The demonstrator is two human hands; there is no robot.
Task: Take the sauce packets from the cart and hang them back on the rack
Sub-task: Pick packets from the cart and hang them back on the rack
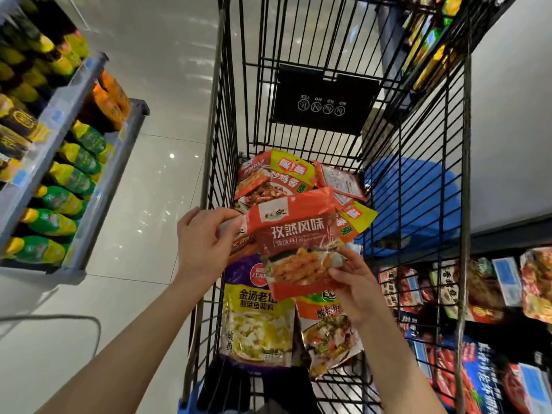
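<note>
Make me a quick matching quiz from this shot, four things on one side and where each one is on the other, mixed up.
Things:
1. red packet
2. yellow and purple packet
3. green and yellow bottles
4. black placard

Places:
A. on the cart's far wire wall
B. held by both hands
C. lying in the cart nearest the camera, left side
D. on the shelf at left

Pairs: 1-B, 2-C, 3-D, 4-A

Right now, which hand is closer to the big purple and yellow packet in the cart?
Left. The left hand pinches orange packets right above the purple and yellow packet's top edge. The right hand grips the red packet off to its right side.
</note>
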